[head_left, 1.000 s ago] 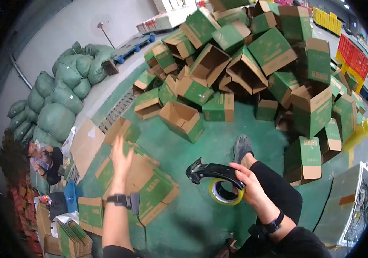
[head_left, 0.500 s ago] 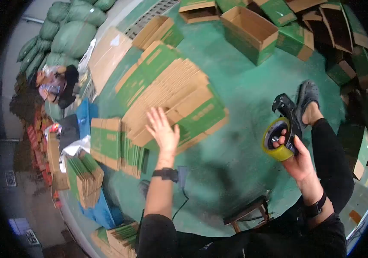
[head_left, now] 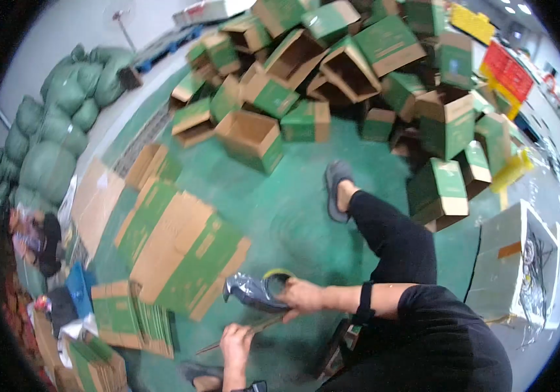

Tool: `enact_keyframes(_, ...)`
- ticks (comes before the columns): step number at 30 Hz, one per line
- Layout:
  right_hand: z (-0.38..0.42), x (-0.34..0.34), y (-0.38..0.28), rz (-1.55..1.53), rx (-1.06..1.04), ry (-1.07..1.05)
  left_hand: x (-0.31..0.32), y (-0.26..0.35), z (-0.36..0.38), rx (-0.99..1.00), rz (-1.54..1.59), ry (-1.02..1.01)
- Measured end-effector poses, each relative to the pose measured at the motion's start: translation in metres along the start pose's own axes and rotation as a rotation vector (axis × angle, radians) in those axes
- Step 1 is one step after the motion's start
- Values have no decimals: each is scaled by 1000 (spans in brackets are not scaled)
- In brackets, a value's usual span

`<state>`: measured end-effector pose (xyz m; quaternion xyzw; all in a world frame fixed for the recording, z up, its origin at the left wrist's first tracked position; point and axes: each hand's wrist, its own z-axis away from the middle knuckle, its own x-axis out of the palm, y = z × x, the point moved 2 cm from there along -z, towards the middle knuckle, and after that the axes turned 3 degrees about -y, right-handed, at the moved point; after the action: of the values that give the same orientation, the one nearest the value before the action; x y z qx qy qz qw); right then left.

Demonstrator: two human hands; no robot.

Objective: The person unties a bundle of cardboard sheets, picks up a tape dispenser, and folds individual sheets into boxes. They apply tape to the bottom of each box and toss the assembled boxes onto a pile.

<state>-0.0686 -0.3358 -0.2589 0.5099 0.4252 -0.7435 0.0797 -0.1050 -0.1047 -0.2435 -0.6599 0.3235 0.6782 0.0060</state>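
"Which step are we on?"

"We seem to be bringing a thin cardboard piece (head_left: 265, 323) under control: our left hand (head_left: 235, 346) has its fingers narrowed on the edge, while our right hand (head_left: 303, 297) wraps its fingers round the tape dispenser (head_left: 254, 292), just beyond our left fingertips."

"And the next move?"

"We judge it calls for a steady edge."

"What differs?"

"Half a second ago our left fingers were spread over the flattened cartons (head_left: 185, 255), our hands well apart; now our hands are near each other."
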Motion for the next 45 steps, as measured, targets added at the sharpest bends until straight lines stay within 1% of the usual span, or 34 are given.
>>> enact_keyframes(1,3,5,0,-94,50,-76,-1,-2,2,-99,75,-69)
enact_keyframes(2,2,6,3,-186,74,-69,-12,-2,3,-80,82,-57)
enact_keyframes(4,1,11,12,-296,252,-202,-32,2,3,25,-55,180)
enact_keyframes(5,2,18,18,-288,265,-192,-37,-14,8,-123,-144,293)
enact_keyframes(6,2,28,25,-407,323,-143,-41,-34,20,-277,-234,403)
enact_keyframes(8,2,28,26,-518,378,-96,-32,-72,44,-574,-349,516)
enact_keyframes(9,1,18,21,-552,373,-31,-9,-103,56,-763,-104,582)
enact_keyframes(10,-1,9,18,-588,368,32,-7,-104,58,-768,-101,586)
enact_keyframes(11,-7,4,20,-418,391,20,-3,-106,60,-747,170,612)
enact_keyframes(12,-10,-1,19,-236,386,100,1,-108,65,-720,438,629)
enact_keyframes(14,-18,-13,16,17,260,10,7,-106,76,-738,453,642)
enact_keyframes(16,-34,-5,18,118,177,-95,-1,-87,86,-754,450,649)
enact_keyframes(17,-41,-1,18,227,95,-182,-17,-62,80,-805,400,499)
enact_keyframes(18,-42,-1,15,213,81,-178,-26,-48,79,-857,347,353)
enact_keyframes(19,-40,-2,15,124,152,-74,-9,-62,93,-702,414,376)
enact_keyframes(20,-45,-5,14,30,216,27,-13,-40,82,-712,704,376)
enact_keyframes(21,-52,-13,5,42,233,124,-6,-32,78,-660,761,383)
enact_keyframes(22,-55,-17,-4,41,250,203,-7,-20,65,-616,613,350)
enact_keyframes(23,-60,-16,-8,76,176,264,-20,-14,49,-607,528,303)
enact_keyframes(25,-70,-11,-9,132,37,440,-20,-60,35,-766,453,194)
enact_keyframes(26,-74,-6,-9,161,-19,562,-2,-96,37,-817,284,-22)
enact_keyframes(27,-78,-4,-10,106,-86,641,2,-94,24,-892,285,-90)
enact_keyframes(29,-80,-10,-13,82,-193,828,3,-76,7,-671,-9,-128)
enact_keyframes(30,-79,-11,-14,104,-273,908,18,-71,5,-829,-87,-145)
enact_keyframes(31,-77,-10,-19,133,-311,891,30,-68,4,-937,-132,-242)
enact_keyframes(32,-76,-8,-24,170,-346,878,18,-42,-15,-942,-188,-384)
enact_keyframes(34,-76,0,-35,171,-476,817,31,-51,-14,-636,136,-588)
enact_keyframes(36,-84,13,-39,203,-515,849,49,-51,0,-440,357,-511)
enact_keyframes(37,-90,15,-38,282,-491,876,0,20,-35,-639,487,-618)
enact_keyframes(38,-92,15,-38,276,-458,875,12,18,-23,-683,270,-616)
enact_keyframes(40,-93,16,-35,235,-433,882,39,21,-13,-496,29,-580)
enact_keyframes(42,-94,18,-35,158,-361,785,57,15,-25,-574,395,-910)
enact_keyframes(44,-101,6,-33,67,-213,617,95,-24,-8,-448,234,-621)
enact_keyframes(45,-108,-10,-32,59,-55,470,84,-15,-21,-573,152,-782)
